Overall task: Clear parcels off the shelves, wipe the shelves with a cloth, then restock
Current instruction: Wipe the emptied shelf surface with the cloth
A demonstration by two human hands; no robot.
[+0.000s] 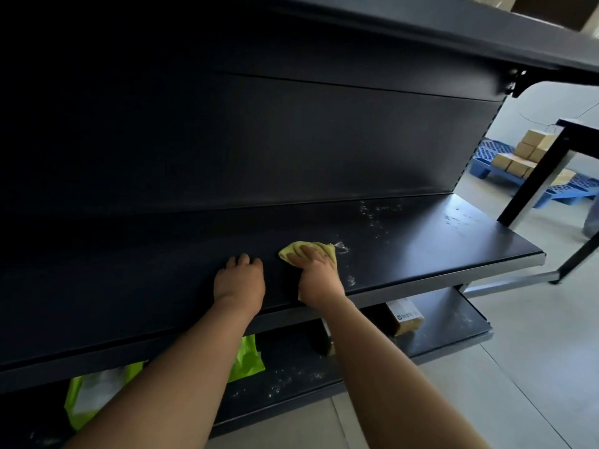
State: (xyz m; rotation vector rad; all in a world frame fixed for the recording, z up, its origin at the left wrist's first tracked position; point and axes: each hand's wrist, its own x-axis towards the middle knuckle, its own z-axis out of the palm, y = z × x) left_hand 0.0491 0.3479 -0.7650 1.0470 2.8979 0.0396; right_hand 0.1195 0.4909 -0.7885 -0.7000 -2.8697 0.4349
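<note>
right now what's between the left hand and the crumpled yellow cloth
Only bare black metal shelf, in the head view, between the left hand and the crumpled yellow cloth under the right hand.

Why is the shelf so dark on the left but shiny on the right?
In the head view, light from the right glints off the shelf near the cloth; the back panel sits in deep shadow under the upper shelf; the wide lens bends the straight edges.
</note>
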